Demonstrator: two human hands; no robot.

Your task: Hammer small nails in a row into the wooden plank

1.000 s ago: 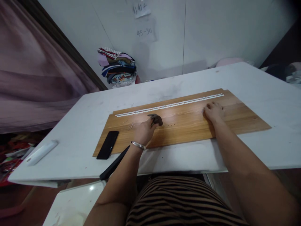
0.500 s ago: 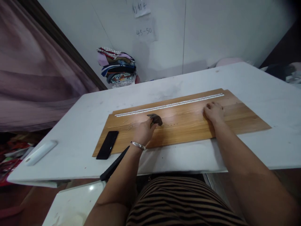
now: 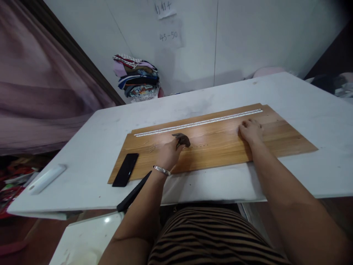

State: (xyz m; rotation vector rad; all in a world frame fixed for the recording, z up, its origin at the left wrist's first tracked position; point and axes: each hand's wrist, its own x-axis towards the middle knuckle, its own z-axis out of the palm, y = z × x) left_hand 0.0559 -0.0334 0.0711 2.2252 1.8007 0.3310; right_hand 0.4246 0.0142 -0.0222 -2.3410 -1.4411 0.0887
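My left hand (image 3: 168,154) grips a hammer (image 3: 183,140) close to its head, which lies low over the wooden board (image 3: 220,156). The hammer's black handle runs back beneath my left forearm and past the board's front edge. A row of small dark dots, probably nail heads or holes, stretches to the right of the hammer head. Several loose nails (image 3: 152,148) lie on the board to the left of my left hand. Farther right, my right hand (image 3: 250,130) rests on the board with bent, slightly parted fingers and nothing visible in it.
Two measuring strips (image 3: 198,123) lie along the board's far side. A black phone (image 3: 125,170) overlaps the left front corner. On the white table (image 3: 82,147) there is a long white object (image 3: 47,179) at far left. Folded clothes (image 3: 138,78) are stacked by the wall.
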